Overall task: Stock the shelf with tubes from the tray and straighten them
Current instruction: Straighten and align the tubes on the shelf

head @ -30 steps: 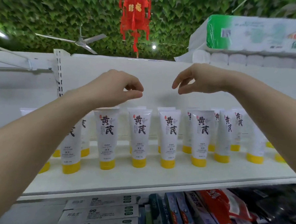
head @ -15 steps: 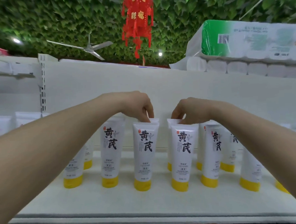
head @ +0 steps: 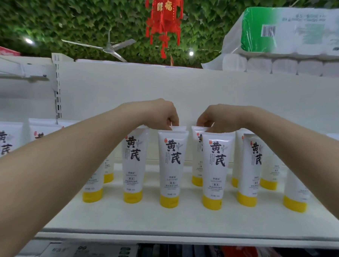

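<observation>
A single head-worn wide-angle view looks forward and slightly upward at a white metal shelf (head: 169, 224), close enough that both bare forearms stretch in from the lower corners and meet at mid-frame. The left hand (head: 160, 114) and right hand (head: 217, 118) sit just above the row of white tubes with yellow caps (head: 173, 165). The lens bends the shelf edge and takes in the green leaf-covered ceiling (head: 61, 22), a red hanging ornament (head: 164, 20) and a white ceiling fan (head: 105, 48) overhead. No second view exists.
</observation>
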`<state>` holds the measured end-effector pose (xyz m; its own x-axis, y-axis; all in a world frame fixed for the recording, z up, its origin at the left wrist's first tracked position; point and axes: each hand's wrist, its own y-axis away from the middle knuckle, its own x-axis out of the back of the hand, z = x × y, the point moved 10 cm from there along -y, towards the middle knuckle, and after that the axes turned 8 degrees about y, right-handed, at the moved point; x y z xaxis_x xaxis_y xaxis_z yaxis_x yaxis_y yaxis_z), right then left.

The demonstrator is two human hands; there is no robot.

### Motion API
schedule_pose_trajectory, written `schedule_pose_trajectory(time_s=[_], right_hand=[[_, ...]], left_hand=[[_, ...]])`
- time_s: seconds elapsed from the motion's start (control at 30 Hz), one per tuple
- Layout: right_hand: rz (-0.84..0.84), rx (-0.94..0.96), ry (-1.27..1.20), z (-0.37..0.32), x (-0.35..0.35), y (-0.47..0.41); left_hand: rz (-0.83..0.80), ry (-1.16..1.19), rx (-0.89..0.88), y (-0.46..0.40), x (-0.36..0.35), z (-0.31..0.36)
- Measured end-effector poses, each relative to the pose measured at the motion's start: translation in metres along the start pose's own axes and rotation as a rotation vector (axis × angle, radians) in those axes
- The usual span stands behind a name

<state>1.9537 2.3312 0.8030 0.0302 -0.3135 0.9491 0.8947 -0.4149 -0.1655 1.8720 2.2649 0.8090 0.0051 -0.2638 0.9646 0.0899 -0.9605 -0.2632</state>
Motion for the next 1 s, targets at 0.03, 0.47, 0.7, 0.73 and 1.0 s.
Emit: schedule_pose_trajectory(time_s=[0.03,0.47,0.7,0.73,1.0], right_hand=[[-0.009,0.000,-0.016,0.000,0.000,0.001],[0.067,-0.010,-0.241,-0.018,0.034,0.078],[0.009,-0.074,-0.059,-0.028,0.009,0.081],[0.018,-0.083,-0.058,-0.027,0.009,0.080],[0.078,-0.089,-0.082,-0.023,0.005,0.069]], left_hand=[[0.004,0.021,0.013,0.001,0.001,-0.002],[0.154,0.332,-0.116,0.073,0.016,0.029],[0.132,0.141,-0.107,0.079,0.003,0.036],[0.141,0.146,-0.107,0.079,0.004,0.036],[0.176,0.137,-0.102,0.079,0.003,0.034]])
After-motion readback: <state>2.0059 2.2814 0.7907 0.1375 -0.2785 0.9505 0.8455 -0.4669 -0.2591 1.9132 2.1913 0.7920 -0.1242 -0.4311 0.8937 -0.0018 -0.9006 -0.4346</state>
